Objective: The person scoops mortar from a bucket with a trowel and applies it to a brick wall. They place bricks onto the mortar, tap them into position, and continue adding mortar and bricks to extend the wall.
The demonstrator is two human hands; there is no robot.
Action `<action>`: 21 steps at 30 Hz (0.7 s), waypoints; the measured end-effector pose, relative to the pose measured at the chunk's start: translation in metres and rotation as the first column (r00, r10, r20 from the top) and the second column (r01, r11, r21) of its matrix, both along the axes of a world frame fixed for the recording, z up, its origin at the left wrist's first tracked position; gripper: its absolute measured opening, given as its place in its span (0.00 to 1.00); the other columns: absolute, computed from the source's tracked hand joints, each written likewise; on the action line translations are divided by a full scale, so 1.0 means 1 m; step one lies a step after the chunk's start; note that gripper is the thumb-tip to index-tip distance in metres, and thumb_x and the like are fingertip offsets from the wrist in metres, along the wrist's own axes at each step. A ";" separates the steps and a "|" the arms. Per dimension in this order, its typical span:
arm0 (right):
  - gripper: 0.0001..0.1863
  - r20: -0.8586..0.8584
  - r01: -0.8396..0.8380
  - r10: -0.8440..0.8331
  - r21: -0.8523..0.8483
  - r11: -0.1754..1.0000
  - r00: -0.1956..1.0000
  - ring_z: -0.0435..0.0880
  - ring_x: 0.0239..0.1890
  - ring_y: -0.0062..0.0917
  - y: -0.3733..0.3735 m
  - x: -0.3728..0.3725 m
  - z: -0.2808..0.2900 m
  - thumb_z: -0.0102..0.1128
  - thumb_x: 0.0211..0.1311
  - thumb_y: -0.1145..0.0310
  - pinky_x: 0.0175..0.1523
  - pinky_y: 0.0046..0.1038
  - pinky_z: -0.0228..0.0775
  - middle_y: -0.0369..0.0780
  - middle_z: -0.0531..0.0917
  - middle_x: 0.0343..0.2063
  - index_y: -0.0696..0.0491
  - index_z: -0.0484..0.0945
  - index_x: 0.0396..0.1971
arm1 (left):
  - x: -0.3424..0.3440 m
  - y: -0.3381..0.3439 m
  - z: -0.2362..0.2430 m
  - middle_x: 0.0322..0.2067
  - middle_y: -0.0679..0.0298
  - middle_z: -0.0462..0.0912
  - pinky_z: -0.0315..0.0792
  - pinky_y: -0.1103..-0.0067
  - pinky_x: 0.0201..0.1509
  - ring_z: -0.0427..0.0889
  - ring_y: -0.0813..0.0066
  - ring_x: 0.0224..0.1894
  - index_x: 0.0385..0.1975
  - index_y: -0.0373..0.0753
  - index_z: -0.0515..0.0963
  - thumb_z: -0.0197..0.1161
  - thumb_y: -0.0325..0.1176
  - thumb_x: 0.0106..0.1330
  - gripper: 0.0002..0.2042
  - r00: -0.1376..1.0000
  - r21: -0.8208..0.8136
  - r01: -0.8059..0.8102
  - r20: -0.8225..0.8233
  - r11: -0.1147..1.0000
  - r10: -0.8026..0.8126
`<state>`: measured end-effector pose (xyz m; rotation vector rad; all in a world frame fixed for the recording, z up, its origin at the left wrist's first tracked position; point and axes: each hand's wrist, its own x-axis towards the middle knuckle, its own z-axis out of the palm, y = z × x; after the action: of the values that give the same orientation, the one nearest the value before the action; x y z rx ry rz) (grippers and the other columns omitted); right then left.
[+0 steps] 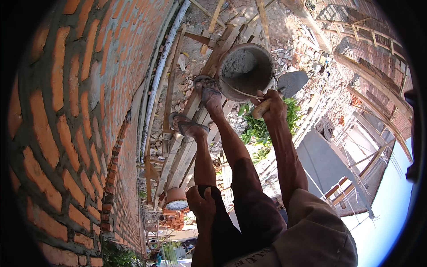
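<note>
My right hand (pixel 275 106) is closed around the wooden handle of a trowel (pixel 293 83), its grey blade pointing outward to the right. Just beyond that hand is a round bucket (pixel 268 58), its inside coated with grey mortar (pixel 241 61). A thin bucket handle crosses the near rim and reaches my right fingers; whether they grip it too, I cannot tell. My left hand (pixel 201 203) is low beside my thigh, against the hem of the dark shorts (pixel 218 213). Its fingers are curled, and what they may hold is hidden.
My sandalled feet stand on wooden planks (pixel 189 151) high above rubble. A brick wall (pixel 66 133) with mortar joints rises close on the left, with a pale pole (pixel 155 98) alongside. Another bucket (pixel 176 196) stands behind me on the planks. Green leaves (pixel 291 113) grow below right.
</note>
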<state>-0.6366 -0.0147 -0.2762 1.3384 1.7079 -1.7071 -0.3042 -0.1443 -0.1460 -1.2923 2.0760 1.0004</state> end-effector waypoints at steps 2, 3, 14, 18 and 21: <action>0.12 0.033 -0.096 0.092 0.185 0.978 0.995 0.82 0.26 0.34 0.017 0.017 -0.009 0.58 0.58 0.68 0.31 0.39 0.82 0.48 0.80 0.30 0.63 0.72 0.32 | -0.001 0.000 0.000 0.40 0.42 0.75 0.69 0.60 0.50 0.74 0.43 0.45 0.43 0.25 0.71 0.62 0.40 0.61 0.22 1.000 -0.017 0.018 -0.003 1.000 -0.018; 0.13 0.155 -0.284 0.253 0.229 0.931 0.955 0.82 0.25 0.34 0.028 0.023 -0.010 0.59 0.58 0.67 0.30 0.38 0.80 0.49 0.80 0.31 0.63 0.72 0.33 | -0.002 -0.001 0.000 0.41 0.42 0.75 0.69 0.60 0.50 0.74 0.43 0.45 0.43 0.25 0.71 0.62 0.40 0.61 0.22 1.000 -0.012 0.019 0.011 1.000 -0.019; 0.21 0.455 -0.845 0.883 0.423 -0.327 -0.114 0.80 0.36 0.49 0.085 -0.014 0.049 0.45 0.63 0.67 0.41 0.45 0.70 0.55 0.79 0.34 0.55 0.68 0.56 | 0.001 0.000 -0.002 0.42 0.42 0.75 0.68 0.60 0.53 0.74 0.44 0.47 0.44 0.25 0.71 0.63 0.38 0.59 0.21 0.998 0.009 0.007 0.069 1.000 -0.007; 0.23 0.588 -0.633 0.770 0.504 -0.588 -0.247 0.81 0.32 0.45 0.005 -0.052 -0.016 0.49 0.58 0.72 0.36 0.41 0.74 0.52 0.80 0.32 0.56 0.69 0.56 | 0.001 0.000 -0.004 0.43 0.44 0.74 0.68 0.61 0.52 0.73 0.46 0.47 0.42 0.27 0.71 0.62 0.38 0.59 0.20 1.000 0.004 0.016 0.025 1.000 -0.016; 0.27 0.662 -0.609 0.663 0.376 -0.698 -0.351 0.82 0.32 0.44 -0.026 -0.023 -0.044 0.54 0.51 0.80 0.36 0.38 0.76 0.55 0.79 0.33 0.61 0.68 0.56 | -0.003 -0.003 -0.003 0.43 0.43 0.74 0.68 0.61 0.52 0.74 0.45 0.47 0.43 0.27 0.71 0.63 0.38 0.59 0.20 0.999 0.013 0.032 0.027 0.999 -0.032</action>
<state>-0.6599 -0.0403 -0.3204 -0.6593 2.2905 0.4109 -0.3069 -0.1471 -0.1493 -1.2559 2.0604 0.9754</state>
